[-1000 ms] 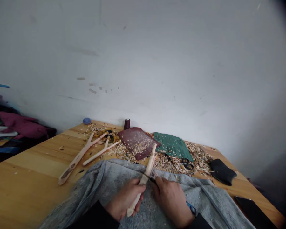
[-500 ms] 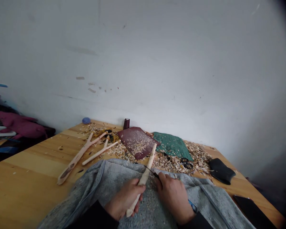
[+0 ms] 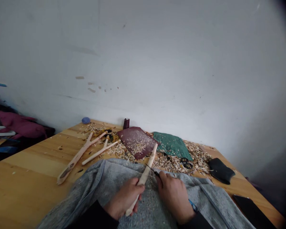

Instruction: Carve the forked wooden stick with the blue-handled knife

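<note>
My left hand (image 3: 128,194) is wrapped round the lower part of a peeled, pale wooden stick (image 3: 148,168), which slants up and away to the right. In my right hand (image 3: 173,194) is a carving knife (image 3: 155,172), its dark handle mostly covered by my fingers. The thin blade lies across the stick, touching it above my left hand. Under both hands a grey cloth (image 3: 147,216) is spread over my lap and the table's near edge.
On the wooden table (image 3: 33,178) lie two forked sticks, one larger (image 3: 77,157) and one smaller (image 3: 100,153). Wood shavings (image 3: 173,163) surround a maroon sheet (image 3: 135,140) and a green cloth (image 3: 173,144). A thread spool (image 3: 126,123), black pouch (image 3: 221,171) and phone (image 3: 251,210) also lie there.
The knife blade has shifted very slightly up along the stick, and the stick's far tip has moved a little to the right. Both grips stay the same.
</note>
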The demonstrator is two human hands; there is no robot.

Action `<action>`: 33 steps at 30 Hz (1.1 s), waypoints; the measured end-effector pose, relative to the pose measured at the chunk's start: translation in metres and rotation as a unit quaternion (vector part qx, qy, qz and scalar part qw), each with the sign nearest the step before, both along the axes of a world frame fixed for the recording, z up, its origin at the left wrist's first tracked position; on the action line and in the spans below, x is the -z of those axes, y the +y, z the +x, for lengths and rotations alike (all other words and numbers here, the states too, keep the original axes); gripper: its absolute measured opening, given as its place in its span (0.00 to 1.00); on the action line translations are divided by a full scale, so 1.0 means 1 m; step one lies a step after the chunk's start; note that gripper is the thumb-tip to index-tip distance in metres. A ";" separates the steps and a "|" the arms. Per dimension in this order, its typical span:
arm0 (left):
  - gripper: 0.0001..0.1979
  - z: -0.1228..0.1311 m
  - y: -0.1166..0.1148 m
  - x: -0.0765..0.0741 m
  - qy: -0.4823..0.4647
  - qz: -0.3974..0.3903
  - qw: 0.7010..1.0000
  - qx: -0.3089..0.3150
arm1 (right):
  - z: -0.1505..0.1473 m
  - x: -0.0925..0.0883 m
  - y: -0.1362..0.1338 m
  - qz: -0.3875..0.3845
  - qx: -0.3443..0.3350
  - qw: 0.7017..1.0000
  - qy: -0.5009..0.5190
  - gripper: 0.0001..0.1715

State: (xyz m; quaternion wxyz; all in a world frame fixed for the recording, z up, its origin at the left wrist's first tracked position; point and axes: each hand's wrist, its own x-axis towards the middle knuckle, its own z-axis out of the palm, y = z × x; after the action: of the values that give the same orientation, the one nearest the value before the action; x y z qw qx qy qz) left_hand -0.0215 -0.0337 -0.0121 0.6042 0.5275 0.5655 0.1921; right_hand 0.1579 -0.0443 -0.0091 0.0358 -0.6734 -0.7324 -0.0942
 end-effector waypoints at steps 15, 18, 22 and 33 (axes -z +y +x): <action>0.05 0.000 0.003 0.008 0.006 0.019 1.000 0.006 | 0.003 0.002 0.001 -0.002 -0.006 1.000 0.015 0.13; 0.05 0.000 0.002 0.008 0.004 0.021 1.000 -0.001 | 0.000 0.006 -0.001 -0.012 -0.018 1.000 0.009 0.12; 0.04 0.002 0.001 0.003 0.015 0.017 1.000 -0.018 | -0.011 0.008 -0.011 -0.037 -0.072 0.997 0.013 0.11; 0.06 0.001 0.001 0.000 0.036 0.030 0.999 -0.009 | 0.000 0.004 -0.004 -0.030 -0.023 0.999 0.006 0.13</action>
State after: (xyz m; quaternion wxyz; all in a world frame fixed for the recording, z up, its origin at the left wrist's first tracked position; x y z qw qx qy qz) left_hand -0.0206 -0.0325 -0.0117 0.5660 0.5469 0.5851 0.1952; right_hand 0.1576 -0.0483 -0.0135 0.0222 -0.6577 -0.7499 -0.0673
